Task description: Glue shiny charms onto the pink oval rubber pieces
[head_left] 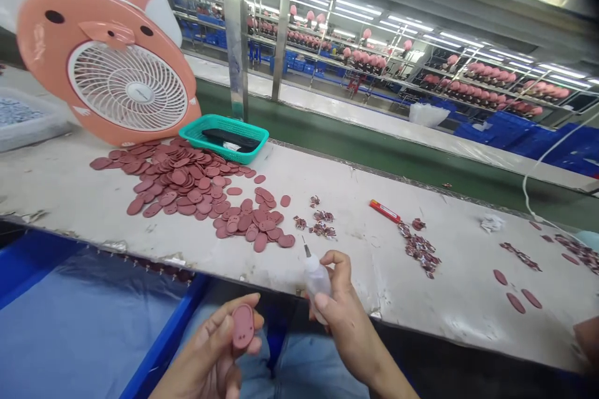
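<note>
Between the thumb and fingers of my left hand (213,349) is a dark pink oval disc (243,326) with small holes near its lower end. My right hand (340,308) is wrapped around a small translucent squeeze bottle (316,278), its thin needle tip pointing up and left. The bottle is apart from the disc. Beyond my hands, a large heap of similar oval discs (187,177) covers the left part of the worktable (337,268). Small clusters of brown-and-white pieces (322,224) lie just past the needle tip.
An orange animal-shaped fan (35,31) stands behind the heap, beside a green basket (259,151) holding a black item. A red tube-like packet (384,211) lies right of centre near more small pieces (418,249). Another person's hand (588,340) shows at the right edge.
</note>
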`<action>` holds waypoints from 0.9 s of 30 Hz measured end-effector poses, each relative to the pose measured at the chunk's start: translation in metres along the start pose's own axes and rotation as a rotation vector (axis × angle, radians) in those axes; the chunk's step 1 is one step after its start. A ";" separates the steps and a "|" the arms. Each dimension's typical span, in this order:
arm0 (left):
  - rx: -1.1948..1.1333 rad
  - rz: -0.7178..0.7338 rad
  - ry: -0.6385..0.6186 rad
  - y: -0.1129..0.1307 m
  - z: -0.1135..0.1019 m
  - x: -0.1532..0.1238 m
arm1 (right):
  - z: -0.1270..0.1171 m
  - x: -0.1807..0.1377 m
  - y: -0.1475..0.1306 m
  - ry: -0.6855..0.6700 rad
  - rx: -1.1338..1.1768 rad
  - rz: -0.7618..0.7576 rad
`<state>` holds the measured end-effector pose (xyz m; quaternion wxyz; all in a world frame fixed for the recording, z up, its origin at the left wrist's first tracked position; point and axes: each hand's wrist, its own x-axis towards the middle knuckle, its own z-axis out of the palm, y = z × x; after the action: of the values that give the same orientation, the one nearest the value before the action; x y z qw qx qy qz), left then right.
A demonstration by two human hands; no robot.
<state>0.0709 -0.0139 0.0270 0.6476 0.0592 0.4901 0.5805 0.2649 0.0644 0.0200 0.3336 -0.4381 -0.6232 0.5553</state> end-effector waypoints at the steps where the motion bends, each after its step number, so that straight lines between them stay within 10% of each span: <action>1: -0.009 0.023 0.021 0.001 0.001 0.000 | -0.003 -0.003 -0.002 -0.015 -0.035 0.002; 18: -0.055 0.113 0.116 0.007 0.006 -0.001 | 0.004 -0.009 -0.025 0.380 0.521 -0.273; 23: -0.043 0.136 0.079 0.005 0.004 -0.003 | 0.020 -0.022 -0.005 0.477 0.194 -0.343; 27: -0.051 0.162 0.046 0.005 0.003 -0.003 | 0.007 -0.046 0.015 0.285 -0.173 -0.345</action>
<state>0.0700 -0.0136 0.0338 0.5885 0.0684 0.4835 0.6444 0.2790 0.0197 0.0072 0.4696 -0.4259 -0.6806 0.3672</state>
